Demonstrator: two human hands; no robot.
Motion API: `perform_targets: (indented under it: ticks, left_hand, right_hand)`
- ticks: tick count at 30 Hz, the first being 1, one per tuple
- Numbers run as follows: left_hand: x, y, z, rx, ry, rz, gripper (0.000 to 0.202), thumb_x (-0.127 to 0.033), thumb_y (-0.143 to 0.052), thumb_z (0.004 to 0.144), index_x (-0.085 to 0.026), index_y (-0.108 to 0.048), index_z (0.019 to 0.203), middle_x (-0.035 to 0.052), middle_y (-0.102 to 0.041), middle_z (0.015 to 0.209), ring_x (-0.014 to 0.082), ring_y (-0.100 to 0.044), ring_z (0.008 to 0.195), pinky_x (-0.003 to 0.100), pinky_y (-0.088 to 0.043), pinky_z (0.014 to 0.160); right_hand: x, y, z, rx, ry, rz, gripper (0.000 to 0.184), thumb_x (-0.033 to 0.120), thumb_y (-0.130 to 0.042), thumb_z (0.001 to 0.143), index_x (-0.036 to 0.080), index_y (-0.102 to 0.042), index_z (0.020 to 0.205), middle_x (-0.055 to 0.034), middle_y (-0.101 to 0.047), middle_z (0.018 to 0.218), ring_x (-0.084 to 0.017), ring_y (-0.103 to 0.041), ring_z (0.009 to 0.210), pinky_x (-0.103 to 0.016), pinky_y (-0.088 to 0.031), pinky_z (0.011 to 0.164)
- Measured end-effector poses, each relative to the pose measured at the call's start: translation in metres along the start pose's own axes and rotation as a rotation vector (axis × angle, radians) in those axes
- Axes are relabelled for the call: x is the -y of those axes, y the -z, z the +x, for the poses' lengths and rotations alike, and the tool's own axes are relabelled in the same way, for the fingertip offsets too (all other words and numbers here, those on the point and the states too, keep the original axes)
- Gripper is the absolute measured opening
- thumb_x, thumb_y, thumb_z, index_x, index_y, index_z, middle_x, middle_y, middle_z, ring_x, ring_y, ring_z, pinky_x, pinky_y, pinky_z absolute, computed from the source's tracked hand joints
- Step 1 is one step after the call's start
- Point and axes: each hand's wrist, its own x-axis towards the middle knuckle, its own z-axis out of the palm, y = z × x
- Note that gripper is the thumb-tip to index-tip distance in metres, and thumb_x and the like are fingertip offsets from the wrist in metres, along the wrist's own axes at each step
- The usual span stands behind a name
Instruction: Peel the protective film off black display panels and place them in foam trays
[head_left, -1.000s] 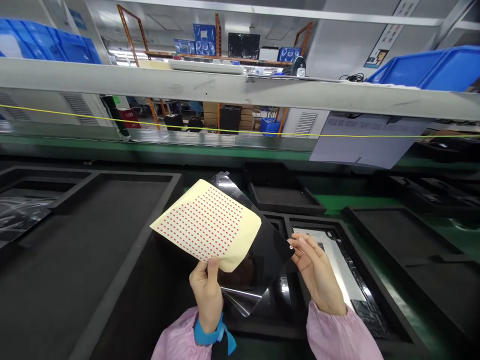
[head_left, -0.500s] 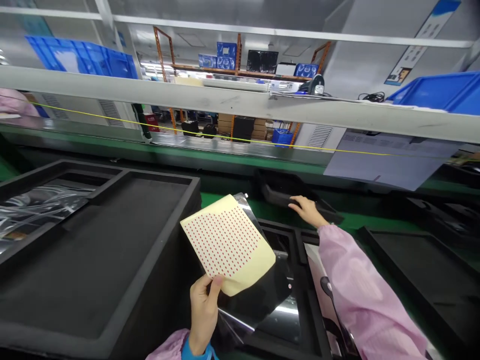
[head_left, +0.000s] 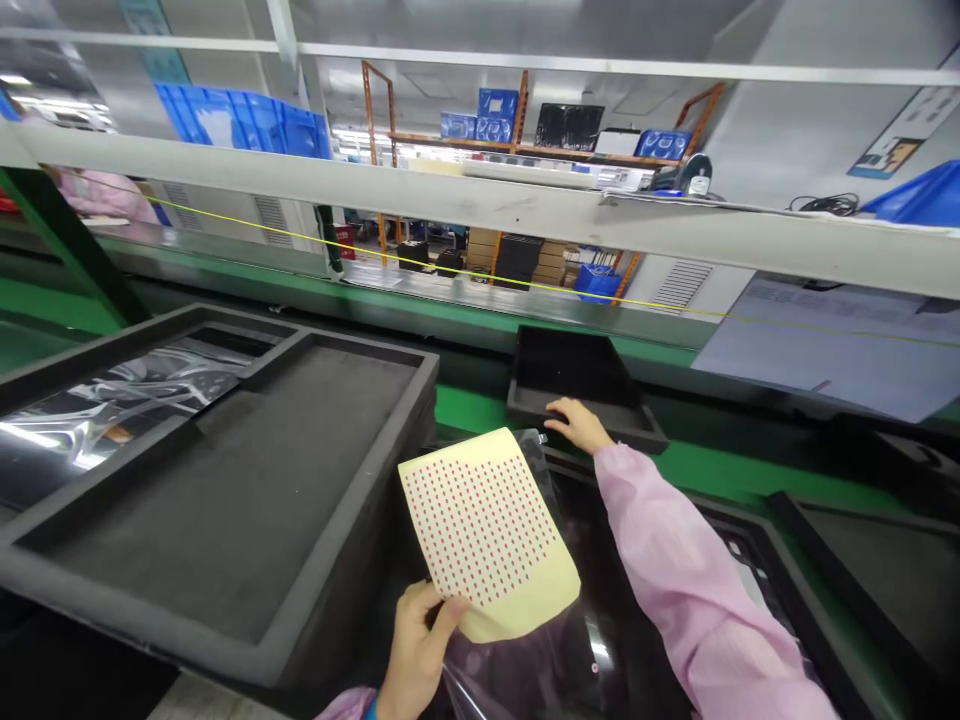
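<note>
My left hand [head_left: 420, 640] pinches the lower corner of a yellow sheet of small red dot stickers [head_left: 487, 530] between thumb and fingers. Below the sheet lies a dark glossy panel [head_left: 622, 610] with clear film on it, and one small dot sticker [head_left: 595, 668] shows on its surface. My right hand [head_left: 581, 424] is stretched forward over the panel's far end, fingers apart and nothing seen in them. Just behind those fingers is the near wall of a black foam tray [head_left: 645, 430]; whether they touch it I cannot tell.
At left stands a deep black foam tray [head_left: 300, 500], one compartment holding film-covered glossy parts [head_left: 150, 390]. Another black tray [head_left: 885, 560] lies at right on the green surface [head_left: 712, 470]. A grey rail [head_left: 465, 205] and a yellow cord [head_left: 450, 270] cross behind.
The view has swung left, so the background sits further right. My right hand appears closer to the yellow sheet, fingers still apart. My left hand keeps hold of the sheet.
</note>
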Motion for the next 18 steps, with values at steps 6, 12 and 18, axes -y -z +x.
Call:
perform_targets:
  ticks: [6,12,18]
  left_hand:
    - [0.009,0.01,-0.002,-0.002,0.016,-0.006,0.035,-0.047,-0.056,0.077,-0.02,-0.077,0.07,0.0073,-0.072,0.063,0.0219,-0.065,0.056,0.028,-0.052,0.055]
    - [0.009,0.009,-0.009,0.029,0.058,-0.045,0.036,-0.046,-0.056,0.078,-0.017,-0.076,0.068,0.0075,-0.072,0.063,0.0213,-0.065,0.057,0.027,-0.051,0.055]
    - [-0.008,0.008,0.006,0.014,0.081,-0.139,0.038,-0.046,-0.057,0.077,-0.014,-0.075,0.067,0.0071,-0.071,0.063,0.0212,-0.063,0.059,0.028,-0.05,0.058]
  right_hand:
    - [-0.008,-0.036,-0.016,0.276,-0.097,0.188,0.024,0.033,-0.055,0.091,0.011,-0.057,0.098,-0.0047,-0.056,0.092,-0.015,-0.056,0.08,-0.032,-0.051,0.073]
    - [0.011,-0.048,-0.026,0.279,-0.16,0.423,0.023,0.034,-0.056,0.091,0.011,-0.057,0.097,-0.0047,-0.056,0.092,-0.015,-0.056,0.081,-0.032,-0.05,0.074]
    - [0.042,-0.024,-0.063,0.065,-0.305,0.721,0.045,0.053,-0.042,0.093,0.012,-0.058,0.082,-0.0037,-0.057,0.077,-0.013,-0.055,0.067,-0.028,-0.049,0.064]
